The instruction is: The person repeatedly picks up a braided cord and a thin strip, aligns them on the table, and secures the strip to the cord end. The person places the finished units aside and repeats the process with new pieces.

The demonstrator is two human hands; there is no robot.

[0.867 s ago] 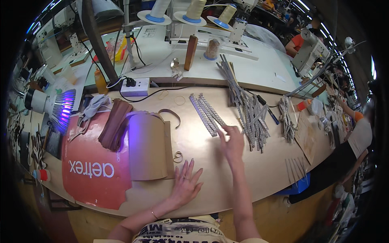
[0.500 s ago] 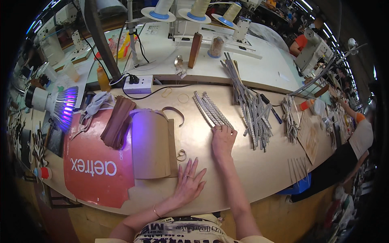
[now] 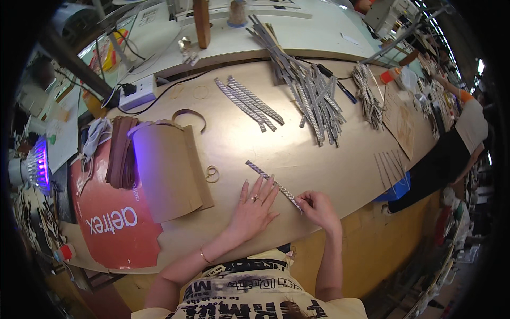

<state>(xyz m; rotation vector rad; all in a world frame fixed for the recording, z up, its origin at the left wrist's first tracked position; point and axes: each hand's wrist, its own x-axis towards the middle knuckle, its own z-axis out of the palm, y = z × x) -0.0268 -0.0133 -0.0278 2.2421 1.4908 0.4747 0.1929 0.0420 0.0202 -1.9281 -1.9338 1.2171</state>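
A single silver braided strip (image 3: 287, 194) lies slantwise on the tan work table (image 3: 234, 149). My left hand (image 3: 253, 210) rests flat beside and partly over it, its outstretched fingertips touching the middle of the strip. At the strip's near right end, my right hand (image 3: 321, 210) pinches it between thumb and fingers. Farther off, a few similar braided strips (image 3: 249, 105) lie side by side. Behind them to the right is a loose heap of grey and silver strips (image 3: 313, 101).
To the left are a curved brown board (image 3: 164, 170), a stack of dark brown strips (image 3: 121, 154) and a red sheet (image 3: 114, 234). A tied strip bundle (image 3: 367, 95) and a dark-handled tool (image 3: 345, 90) lie right. A power socket (image 3: 138, 94) stands at the back; another person (image 3: 441, 165) is far right.
My right hand has come back from the row of braided strips with one strip, now lying near me. My left hand has moved onto it. The head view has tilted down and shifted right.
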